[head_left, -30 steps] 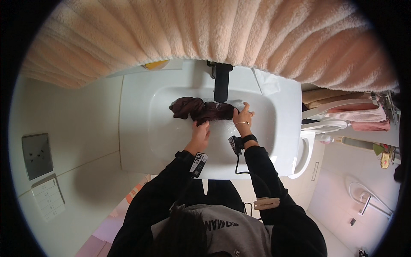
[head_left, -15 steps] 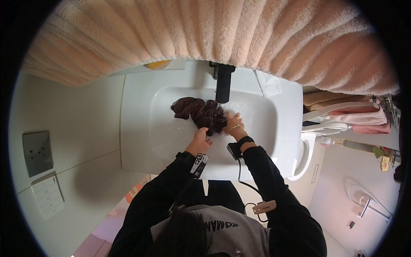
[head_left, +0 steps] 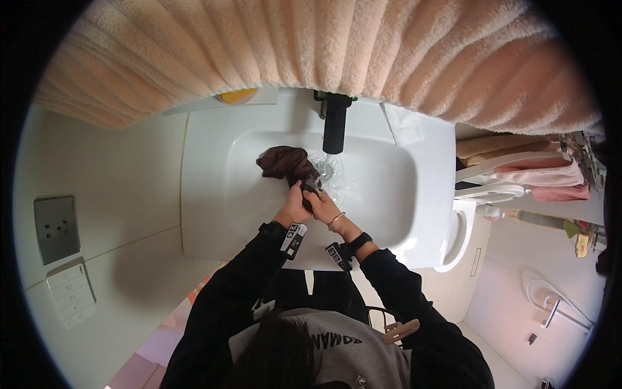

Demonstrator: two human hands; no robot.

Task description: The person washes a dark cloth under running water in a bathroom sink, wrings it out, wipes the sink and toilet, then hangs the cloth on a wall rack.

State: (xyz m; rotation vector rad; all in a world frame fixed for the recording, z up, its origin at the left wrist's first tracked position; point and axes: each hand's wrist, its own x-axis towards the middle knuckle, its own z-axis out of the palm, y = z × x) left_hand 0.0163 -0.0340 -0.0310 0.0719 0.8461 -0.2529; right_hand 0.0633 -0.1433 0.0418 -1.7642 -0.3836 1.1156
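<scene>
A dark brown wet cloth (head_left: 285,163) lies bunched in the white washbasin (head_left: 389,220), its far end spread on the basin floor to the left. My left hand (head_left: 296,206) is closed around its near end. Close beside it, my right hand (head_left: 323,207) grips the same end, fingers pressed together on the fabric. Water runs from the black faucet (head_left: 335,123) and splashes on the basin floor just past my hands. The cloth's exact kind cannot be made out.
A fluffy peach cloth (head_left: 311,45) hangs across the top of the view. Something yellow (head_left: 236,96) sits on the ledge behind the basin. Pink and tan towels (head_left: 541,174) hang at the right, near a shower hose (head_left: 541,288). A socket plate (head_left: 56,230) is on the left wall.
My right hand has moved left from under the faucet to join my left hand on the cloth. The cloth's near part is now gathered tighter, and the running water falls clear of it.
</scene>
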